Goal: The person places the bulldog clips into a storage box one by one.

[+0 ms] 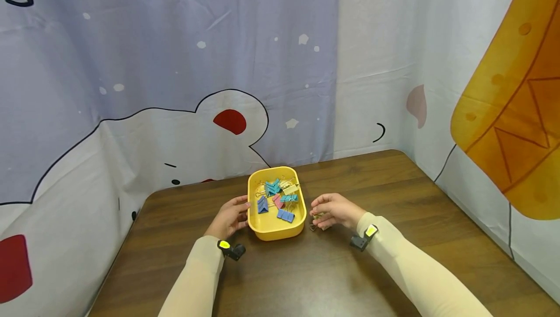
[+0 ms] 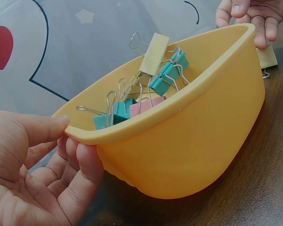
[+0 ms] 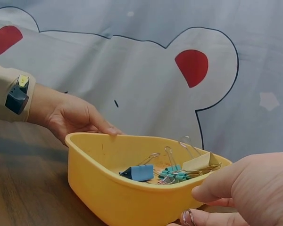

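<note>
A yellow plastic bin holds several binder clips: a blue clip, a pink clip, teal clips and a yellow clip. My left hand grips the bin's left rim, thumb over the edge and fingers against the outer wall. Just right of the bin is my right hand, its fingers loosely bent and the thumb apart from them. Beneath those fingertips another yellow binder clip shows, partly hidden; I cannot tell whether they touch it. One wire handle appears by a fingertip.
The bin stands on a dark wooden table, close to its back edge. A printed curtain hangs behind the table and along the right side. Each wrist carries a small black camera, such as the left one.
</note>
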`<action>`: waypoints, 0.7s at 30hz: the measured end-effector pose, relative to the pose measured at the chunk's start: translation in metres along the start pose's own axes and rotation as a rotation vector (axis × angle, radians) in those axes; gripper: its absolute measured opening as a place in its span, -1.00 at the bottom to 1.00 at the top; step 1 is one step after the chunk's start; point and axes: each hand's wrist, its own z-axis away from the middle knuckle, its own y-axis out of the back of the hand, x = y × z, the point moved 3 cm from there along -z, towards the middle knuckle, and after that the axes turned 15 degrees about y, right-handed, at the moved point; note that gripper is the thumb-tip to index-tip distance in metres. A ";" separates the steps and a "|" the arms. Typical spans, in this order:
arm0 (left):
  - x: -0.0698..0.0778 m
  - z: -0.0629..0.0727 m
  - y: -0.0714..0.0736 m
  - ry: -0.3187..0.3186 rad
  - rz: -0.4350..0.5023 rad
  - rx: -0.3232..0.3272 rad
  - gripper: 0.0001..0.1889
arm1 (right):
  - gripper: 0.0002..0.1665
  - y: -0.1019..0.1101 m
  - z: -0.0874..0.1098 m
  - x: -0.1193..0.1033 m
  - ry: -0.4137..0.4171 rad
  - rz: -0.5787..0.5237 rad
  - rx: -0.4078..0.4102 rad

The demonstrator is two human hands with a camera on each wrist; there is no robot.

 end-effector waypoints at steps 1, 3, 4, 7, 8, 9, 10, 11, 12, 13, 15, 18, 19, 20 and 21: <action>0.000 0.000 0.000 0.001 0.001 0.001 -0.59 | -0.71 0.000 0.000 0.000 0.002 -0.001 0.002; 0.001 0.000 0.000 0.004 0.006 0.002 -0.59 | -0.71 0.000 -0.001 -0.001 0.005 -0.005 0.007; 0.001 0.000 0.000 0.005 0.008 0.003 -0.60 | -0.71 0.000 -0.001 -0.001 0.008 -0.009 0.009; 0.000 0.000 0.001 0.002 0.011 0.003 -0.59 | -0.69 0.001 -0.002 -0.001 0.025 -0.020 0.011; 0.000 -0.001 0.001 0.001 0.012 0.000 -0.59 | -0.67 0.001 -0.002 -0.001 0.030 -0.027 0.010; 0.000 -0.001 0.001 0.000 0.011 -0.001 -0.59 | -0.66 0.001 -0.002 -0.001 0.036 -0.033 0.011; 0.000 -0.002 0.001 -0.002 0.013 -0.003 -0.58 | -0.65 0.001 -0.002 -0.001 0.040 -0.039 0.011; 0.000 -0.002 0.001 -0.004 0.014 -0.006 -0.58 | -0.64 0.002 -0.003 -0.001 0.046 -0.044 0.011; 0.000 -0.003 0.001 -0.003 0.015 -0.007 -0.58 | -0.63 0.002 -0.003 -0.001 0.049 -0.048 0.011; 0.000 -0.003 0.001 -0.005 0.014 -0.009 -0.57 | -0.62 0.003 -0.003 -0.001 0.051 -0.052 0.009; 0.000 -0.003 0.000 -0.006 0.013 -0.010 -0.57 | -0.62 0.004 -0.003 -0.003 0.054 -0.054 0.008; -0.001 -0.002 0.000 -0.005 0.002 -0.010 -0.57 | -0.61 0.006 -0.004 -0.008 0.054 -0.049 0.002; -0.001 -0.002 0.001 -0.003 0.000 -0.007 -0.57 | -0.61 0.006 -0.005 -0.010 0.057 -0.043 -0.001; -0.001 -0.002 0.001 -0.002 -0.002 -0.007 -0.57 | -0.60 0.006 -0.005 -0.013 0.058 -0.040 -0.003; -0.001 -0.002 0.001 -0.001 -0.003 -0.004 -0.57 | -0.59 0.006 -0.006 -0.015 0.057 -0.041 -0.003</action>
